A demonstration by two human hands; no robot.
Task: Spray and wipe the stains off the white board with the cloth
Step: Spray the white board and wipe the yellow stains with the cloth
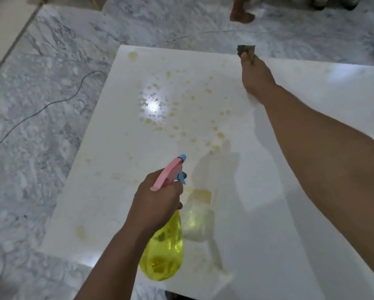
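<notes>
Cable point(41, 109) crosses marble floor point(51, 61) left of white board point(290, 191).

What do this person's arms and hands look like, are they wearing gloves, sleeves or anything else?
Both hands are bare: no gloves on the left hand or the right hand. Both forearms are uncovered as far as the picture shows, with no sleeve in view. No watch, ring or bracelet shows.
</notes>
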